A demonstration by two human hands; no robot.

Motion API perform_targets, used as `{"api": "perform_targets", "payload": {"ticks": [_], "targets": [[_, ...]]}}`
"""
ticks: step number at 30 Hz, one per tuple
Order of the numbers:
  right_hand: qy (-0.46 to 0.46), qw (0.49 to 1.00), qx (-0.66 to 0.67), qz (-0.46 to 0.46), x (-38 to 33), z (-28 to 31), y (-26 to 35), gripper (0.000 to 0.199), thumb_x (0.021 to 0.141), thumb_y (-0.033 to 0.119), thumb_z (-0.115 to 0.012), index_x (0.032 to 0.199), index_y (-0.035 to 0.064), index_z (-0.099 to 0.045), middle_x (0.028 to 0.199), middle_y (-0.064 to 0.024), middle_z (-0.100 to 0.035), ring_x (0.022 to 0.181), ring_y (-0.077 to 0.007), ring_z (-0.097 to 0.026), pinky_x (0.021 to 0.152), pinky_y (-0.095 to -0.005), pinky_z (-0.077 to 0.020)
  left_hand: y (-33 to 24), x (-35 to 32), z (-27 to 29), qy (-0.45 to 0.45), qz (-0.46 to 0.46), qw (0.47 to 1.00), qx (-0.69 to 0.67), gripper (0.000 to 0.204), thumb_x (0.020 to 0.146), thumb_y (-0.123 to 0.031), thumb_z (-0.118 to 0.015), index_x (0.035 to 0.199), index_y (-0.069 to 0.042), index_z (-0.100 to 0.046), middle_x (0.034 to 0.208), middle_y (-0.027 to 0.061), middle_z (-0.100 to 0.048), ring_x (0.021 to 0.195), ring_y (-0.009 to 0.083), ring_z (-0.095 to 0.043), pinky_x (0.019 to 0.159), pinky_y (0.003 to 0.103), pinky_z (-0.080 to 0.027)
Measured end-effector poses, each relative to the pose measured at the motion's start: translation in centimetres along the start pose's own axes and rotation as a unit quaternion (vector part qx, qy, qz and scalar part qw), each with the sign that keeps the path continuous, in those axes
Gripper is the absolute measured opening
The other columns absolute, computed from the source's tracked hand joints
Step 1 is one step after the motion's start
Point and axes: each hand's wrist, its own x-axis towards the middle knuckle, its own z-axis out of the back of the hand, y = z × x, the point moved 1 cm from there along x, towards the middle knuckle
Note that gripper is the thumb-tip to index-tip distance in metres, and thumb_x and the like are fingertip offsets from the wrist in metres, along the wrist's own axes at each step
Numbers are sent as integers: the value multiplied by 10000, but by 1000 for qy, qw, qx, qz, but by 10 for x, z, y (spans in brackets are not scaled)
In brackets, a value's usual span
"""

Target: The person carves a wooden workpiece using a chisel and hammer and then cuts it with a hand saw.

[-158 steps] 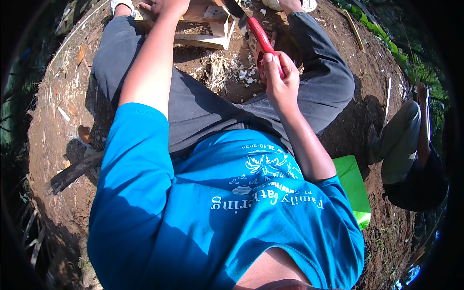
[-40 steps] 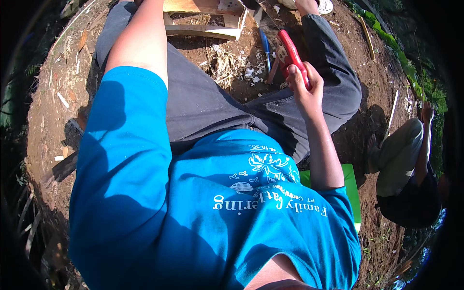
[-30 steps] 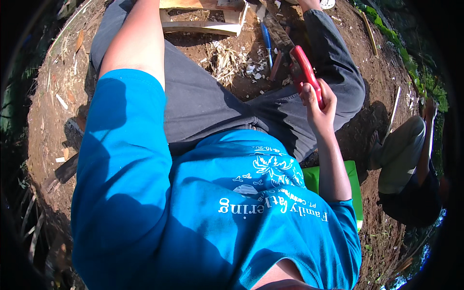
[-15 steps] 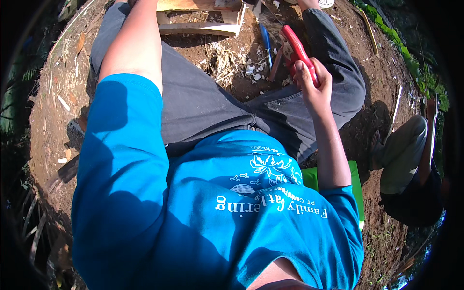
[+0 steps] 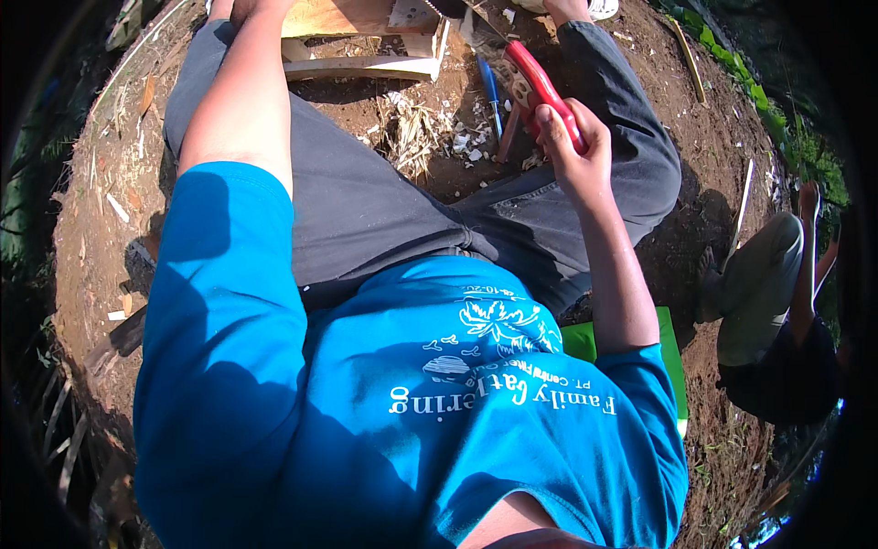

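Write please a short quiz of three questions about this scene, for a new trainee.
1. True or false: the right hand grips a red-handled tool.
2. What lies on the soil between the legs, next to the red tool? A) blue pen-like tool B) yellow cup C) metal spoon
3. Fill in: the left hand reaches to the pale ____ pieces at the top edge.

Key: 1 true; 2 A; 3 wooden

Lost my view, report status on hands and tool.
Right hand gripping red-handled saw. Left hand out of frame by wooden pieces. Nothing blocking.
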Motion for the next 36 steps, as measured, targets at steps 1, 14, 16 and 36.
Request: {"api": "perform_targets", "payload": {"ticks": [1, 14, 16, 36], "targets": [[2, 1000, -7, 21, -3, 1, -6, 336, 1010, 312, -708, 890, 5, -644, 750, 40, -543, 702, -30, -478, 608, -231, -372, -1, 0, -1, 1, -1, 1000, -3, 870, 909, -597, -610, 1501, 0, -384, 1531, 253, -363, 1410, 450, -336, 1141, 574, -304], [-15, 999, -29, -1, -57, 61, -34, 308, 1049, 303, -635, 919, 24, -640, 734, 12, -598, 646, -45, -514, 594, -225, -403, 6, 11, -3, 4, 3, 1000, 5, 894, 904, -604, -615, 1505, 13, -373, 1521, 258, -365, 1399, 454, -345, 1133, 572, -317], [-18, 999, -34, 6, -61, 58, -26, 323, 1018, 307, -686, 889, 17, -626, 718, 37, -537, 654, -32, -474, 581, -224, -365, 6, 13, -3, 7, 5, 1000, 5, 898, 904, -605, -616, 1506, 14, -372, 1520, 259, -366, 1397, 454, -347, 1132, 571, -318], [96, 990, 105, -10, -73, -36, -11, 274, 1032, 263, -611, 1067, -9, -596, 867, -20, -552, 778, -95, -516, 720, -274, -435, 38, 62, -2, 32, 31, 999, 24, 934, 896, -616, -623, 1512, 33, -355, 1506, 267, -369, 1380, 460, -361, 1119, 568, -337]]}}
